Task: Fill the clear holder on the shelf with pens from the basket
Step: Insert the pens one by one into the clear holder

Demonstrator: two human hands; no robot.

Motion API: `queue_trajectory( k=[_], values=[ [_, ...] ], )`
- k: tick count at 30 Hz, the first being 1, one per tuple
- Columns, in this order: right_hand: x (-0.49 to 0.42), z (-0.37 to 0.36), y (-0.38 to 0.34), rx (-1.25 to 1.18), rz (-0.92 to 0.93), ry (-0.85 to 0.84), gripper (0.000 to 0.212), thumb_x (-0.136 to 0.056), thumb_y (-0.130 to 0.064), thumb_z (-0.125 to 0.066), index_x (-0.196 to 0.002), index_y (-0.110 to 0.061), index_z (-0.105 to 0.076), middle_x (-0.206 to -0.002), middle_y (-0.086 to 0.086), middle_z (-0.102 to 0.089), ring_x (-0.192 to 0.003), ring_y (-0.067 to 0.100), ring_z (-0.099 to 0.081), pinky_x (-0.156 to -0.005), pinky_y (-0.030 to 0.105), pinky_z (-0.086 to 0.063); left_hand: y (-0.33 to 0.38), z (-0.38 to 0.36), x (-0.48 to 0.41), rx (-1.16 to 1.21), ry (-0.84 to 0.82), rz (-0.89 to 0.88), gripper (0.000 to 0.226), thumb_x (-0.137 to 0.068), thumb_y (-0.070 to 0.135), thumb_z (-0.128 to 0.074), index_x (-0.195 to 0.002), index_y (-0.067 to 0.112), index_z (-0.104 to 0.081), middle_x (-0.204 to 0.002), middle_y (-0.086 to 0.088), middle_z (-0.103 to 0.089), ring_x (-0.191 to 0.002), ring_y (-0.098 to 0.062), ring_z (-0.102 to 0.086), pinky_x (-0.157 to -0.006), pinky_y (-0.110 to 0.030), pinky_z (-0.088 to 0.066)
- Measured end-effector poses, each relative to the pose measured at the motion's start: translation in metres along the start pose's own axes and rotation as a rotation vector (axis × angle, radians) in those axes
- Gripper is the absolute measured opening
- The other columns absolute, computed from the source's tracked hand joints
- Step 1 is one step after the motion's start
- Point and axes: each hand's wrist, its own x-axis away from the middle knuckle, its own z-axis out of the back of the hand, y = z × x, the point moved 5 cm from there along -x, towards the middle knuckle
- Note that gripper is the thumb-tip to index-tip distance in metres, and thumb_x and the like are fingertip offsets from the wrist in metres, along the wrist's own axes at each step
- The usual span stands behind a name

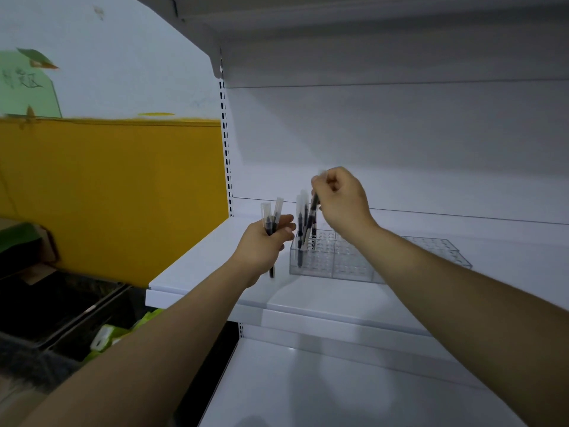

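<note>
Pens point(299, 224) are standing in the left corner of a clear holder point(348, 263), which is sitting on a white shelf point(200, 266). The right hand point(341, 201) is pinching another pen point(313, 209) by its top, its lower end reaching down among them. The left hand point(264, 245) is gripping two capped pens point(266, 215) upright, just left of the holder. A second clear tray point(440, 246) is lying behind the right forearm.
</note>
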Motion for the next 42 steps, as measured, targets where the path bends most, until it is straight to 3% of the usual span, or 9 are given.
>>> queue_trajectory(
  k=[4, 10, 15, 23, 27, 30, 35, 38, 42],
  values=[
    [-0.012, 0.012, 0.010, -0.012, -0.023, 0.054, 0.012, -0.095, -0.028, -0.056, -0.084, -0.027, -0.051, -0.083, 0.002, -0.063, -0.081, 0.024, -0.064, -0.079, 0.047, -0.056, -0.005, 0.003, -0.001, 0.027, 0.005, 0.051, 0.024, -0.098, 0.013, -0.051, -0.120, 0.011, -0.060, -0.101, -0.001, -0.068, -0.091, -0.017, -0.068, -0.080, -0.029, -0.054],
    [-0.011, 0.002, 0.034, 0.051, -0.083, 0.011, 0.008, -0.096, -0.026, -0.054, -0.099, -0.019, -0.054, -0.083, -0.005, -0.060, -0.080, 0.019, -0.065, -0.083, 0.043, -0.056, -0.008, 0.001, -0.003, 0.008, -0.029, 0.061, 0.019, -0.097, 0.012, -0.052, -0.113, 0.011, -0.063, -0.095, -0.002, -0.071, -0.084, -0.016, -0.070, -0.067, -0.021, -0.055],
    [-0.012, -0.012, 0.046, 0.200, -0.110, -0.079, 0.009, -0.098, -0.021, -0.050, -0.105, -0.016, -0.053, -0.085, 0.001, -0.060, -0.080, 0.023, -0.062, -0.067, 0.030, -0.050, -0.007, 0.001, -0.003, -0.039, -0.062, 0.054, 0.018, -0.097, 0.012, -0.052, -0.111, 0.013, -0.062, -0.099, -0.003, -0.070, -0.092, -0.019, -0.069, -0.083, -0.031, -0.055],
    [-0.011, -0.020, 0.059, 0.423, -0.145, -0.125, 0.019, -0.098, -0.025, -0.047, -0.110, -0.011, -0.051, -0.094, 0.006, -0.059, -0.082, 0.023, -0.055, -0.071, 0.033, -0.044, -0.004, 0.003, -0.002, -0.147, -0.080, 0.034, 0.023, -0.098, 0.013, -0.050, -0.119, 0.010, -0.060, -0.109, -0.005, -0.067, -0.099, -0.021, -0.066, -0.095, -0.039, -0.052],
    [-0.001, -0.009, 0.029, 0.252, 0.058, 0.028, 0.016, -0.094, -0.026, -0.055, -0.104, -0.015, -0.061, -0.097, -0.001, -0.055, -0.078, 0.006, -0.051, -0.076, 0.022, -0.043, -0.003, 0.002, -0.001, -0.180, -0.089, 0.030, 0.025, -0.099, 0.014, -0.050, -0.121, 0.009, -0.059, -0.111, -0.006, -0.067, -0.099, -0.020, -0.066, -0.094, -0.037, -0.052],
    [0.012, -0.015, 0.009, 0.177, 0.118, -0.145, 0.017, -0.093, -0.026, -0.058, -0.099, -0.017, -0.071, -0.091, -0.006, -0.055, -0.080, 0.001, -0.051, -0.072, 0.012, -0.039, 0.000, -0.003, -0.001, -0.158, -0.100, 0.017, 0.020, -0.098, 0.013, -0.050, -0.115, 0.011, -0.060, -0.105, -0.005, -0.068, -0.095, -0.019, -0.067, -0.087, -0.032, -0.053],
    [0.021, -0.019, 0.001, 0.120, 0.078, -0.296, 0.017, -0.095, -0.025, -0.056, -0.083, -0.024, -0.068, -0.087, -0.010, -0.050, -0.081, 0.002, -0.051, -0.076, 0.018, -0.038, 0.001, -0.011, 0.000, -0.135, -0.108, 0.020, 0.019, -0.098, 0.011, -0.049, -0.112, 0.008, -0.062, -0.104, -0.011, -0.069, -0.093, -0.025, -0.068, -0.080, -0.029, -0.056],
    [0.028, -0.021, 0.001, 0.094, 0.099, -0.341, 0.011, -0.092, -0.022, -0.061, -0.087, -0.024, -0.070, -0.091, -0.009, -0.052, -0.083, 0.000, -0.052, -0.078, 0.014, -0.039, 0.002, -0.013, 0.002, -0.132, -0.113, 0.009, 0.017, -0.098, 0.011, -0.048, -0.106, 0.009, -0.063, -0.102, -0.011, -0.069, -0.090, -0.023, -0.069, -0.078, -0.029, -0.056],
    [0.022, -0.014, 0.001, 0.003, 0.036, -0.219, 0.015, -0.094, -0.022, -0.057, -0.081, -0.025, -0.062, -0.091, -0.007, -0.061, -0.081, 0.008, -0.058, -0.075, 0.018, -0.047, 0.000, -0.012, 0.003, -0.227, -0.110, -0.006, 0.016, -0.094, 0.016, -0.056, -0.105, 0.010, -0.066, -0.103, -0.012, -0.070, -0.093, -0.028, -0.064, -0.088, -0.040, -0.051]
  ],
)
